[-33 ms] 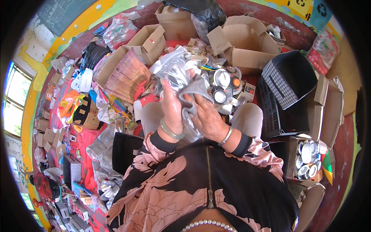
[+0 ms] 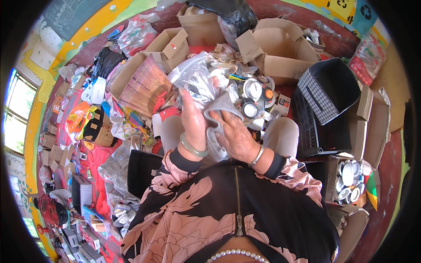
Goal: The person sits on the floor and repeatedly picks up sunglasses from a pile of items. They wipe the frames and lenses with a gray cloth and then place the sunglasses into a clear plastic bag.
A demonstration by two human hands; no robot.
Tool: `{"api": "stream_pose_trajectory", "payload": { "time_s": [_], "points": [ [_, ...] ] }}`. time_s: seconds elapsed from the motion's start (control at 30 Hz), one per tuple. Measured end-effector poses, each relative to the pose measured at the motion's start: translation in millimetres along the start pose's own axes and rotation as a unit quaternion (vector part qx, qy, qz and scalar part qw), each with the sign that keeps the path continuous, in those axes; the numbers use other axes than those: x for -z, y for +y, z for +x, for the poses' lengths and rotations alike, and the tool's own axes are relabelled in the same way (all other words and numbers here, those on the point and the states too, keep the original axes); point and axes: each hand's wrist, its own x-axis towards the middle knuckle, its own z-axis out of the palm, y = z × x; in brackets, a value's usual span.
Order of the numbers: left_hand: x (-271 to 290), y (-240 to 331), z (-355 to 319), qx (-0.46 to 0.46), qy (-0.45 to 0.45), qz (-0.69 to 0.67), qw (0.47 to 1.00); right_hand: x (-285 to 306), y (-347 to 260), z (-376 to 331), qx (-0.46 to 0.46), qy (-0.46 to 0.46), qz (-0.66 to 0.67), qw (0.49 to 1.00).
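A clear plastic bag (image 2: 195, 78) with a silvery look hangs between my hands above my lap. My left hand (image 2: 193, 120), with a jade-coloured bangle at the wrist, supports the bag against its palm, the thumb raised. My right hand (image 2: 239, 136), wearing a silver bangle, presses a folded grey cloth (image 2: 226, 105) against the bag from the right. Its fingers lie over the cloth and hide part of it. Just beyond the hands sits a heap of small jars and lids (image 2: 252, 90); what is inside the bag is hard to make out.
A cardboard box with open flaps (image 2: 285, 65) stands at the far right. Nearer lies a black houndstooth storage bin (image 2: 324, 94) on a dark crate (image 2: 305, 127). A pink pleated fan (image 2: 144, 85) leans at left, and a box of white lids (image 2: 348, 177) stands at right.
The bag and both hands have shifted very slightly; the left hand is a touch further left. Both hands keep their hold.
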Motion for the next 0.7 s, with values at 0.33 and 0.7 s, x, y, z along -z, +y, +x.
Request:
{"api": "stream_pose_trajectory", "payload": {
  "time_s": [0.33,0.7],
  "points": [
    [23.9,15.2,8.6,0.106,-0.07,0.023,0.992,14.4,40.8,-33.6,-0.213,0.142,0.4,0.88],
    [28.0,3.7,-12.5,0.068,-0.288,0.424,0.856,74.1,13.8,42.1,0.015,0.017,0.04,0.999]
  ]
}}
